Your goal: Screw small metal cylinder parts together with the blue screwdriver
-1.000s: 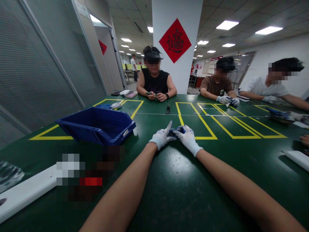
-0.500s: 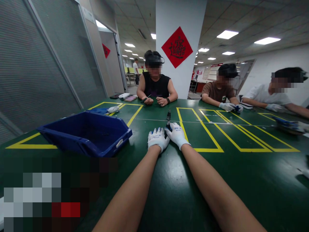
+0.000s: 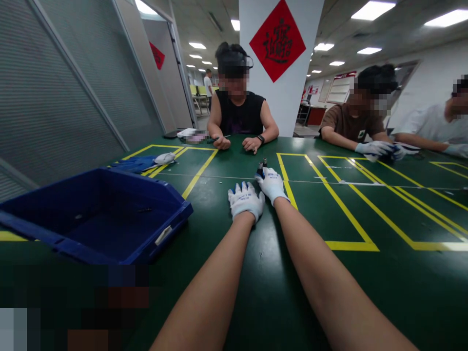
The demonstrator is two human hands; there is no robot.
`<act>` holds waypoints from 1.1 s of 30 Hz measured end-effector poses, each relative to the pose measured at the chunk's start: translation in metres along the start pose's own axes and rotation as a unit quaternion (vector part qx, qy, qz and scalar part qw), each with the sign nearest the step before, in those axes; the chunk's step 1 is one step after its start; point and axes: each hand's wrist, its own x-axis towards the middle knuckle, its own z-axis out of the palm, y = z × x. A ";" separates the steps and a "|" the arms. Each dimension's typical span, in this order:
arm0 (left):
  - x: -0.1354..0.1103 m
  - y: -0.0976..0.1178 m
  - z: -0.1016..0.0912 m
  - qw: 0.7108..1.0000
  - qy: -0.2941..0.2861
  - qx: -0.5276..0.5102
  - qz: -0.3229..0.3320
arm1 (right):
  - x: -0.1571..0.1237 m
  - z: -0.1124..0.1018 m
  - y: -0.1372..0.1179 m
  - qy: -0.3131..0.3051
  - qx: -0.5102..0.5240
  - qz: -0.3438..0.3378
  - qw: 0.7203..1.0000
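Both my hands wear white knit gloves and stretch far out over the green table (image 3: 256, 292). My right hand (image 3: 271, 184) reaches furthest, its fingers closed around a small dark cylindrical part (image 3: 262, 165) that stands upright at the fingertips. Just behind and to the left of it, my left hand (image 3: 245, 199) rests on the table with fingers curled down; nothing shows in it.
A blue plastic bin (image 3: 91, 214) sits at the left, holding small dark bits. Yellow tape rectangles (image 3: 329, 195) mark the table. A person in a black top (image 3: 239, 114) sits opposite; two more people (image 3: 365, 126) work at the right. Gloves (image 3: 146, 162) lie far left.
My right hand has reached forward from the table's middle to the small dark part standing further off. The left hand followed and let go of the blue item. The camera moved forward.
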 end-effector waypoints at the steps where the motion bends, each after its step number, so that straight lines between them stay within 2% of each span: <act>1: 0.003 0.001 0.001 1.000 -0.004 -0.002 0.000 | 0.006 0.004 0.001 0.002 0.006 0.007 1.000; 5: 0.010 0.002 0.003 1.000 -0.012 -0.004 0.008 | 0.029 0.019 0.010 0.025 0.046 0.037 0.998; 8: 0.011 0.002 0.004 0.999 -0.023 -0.007 0.033 | 0.045 0.030 0.019 0.063 0.098 0.012 0.993; 13: 0.010 0.004 0.005 0.998 -0.034 -0.012 0.059 | 0.060 0.038 0.029 0.082 0.149 -0.011 0.985; 17: 0.010 0.004 0.006 0.998 -0.021 -0.010 0.059 | 0.058 0.034 0.030 0.141 0.202 -0.010 0.969; 22: 0.009 0.003 0.006 0.997 -0.015 -0.013 0.068 | 0.054 0.029 0.028 0.110 0.203 -0.025 0.973; 28: 0.004 0.003 0.005 0.996 -0.013 -0.027 0.084 | 0.052 0.023 0.018 0.143 0.234 -0.054 0.960; 31: 0.002 0.003 0.005 0.995 -0.011 -0.033 0.089 | 0.053 0.015 0.012 0.183 0.234 -0.047 0.954; 33: 0.000 0.003 0.005 0.995 -0.006 -0.036 0.092 | 0.059 0.009 0.013 0.241 0.232 -0.027 0.942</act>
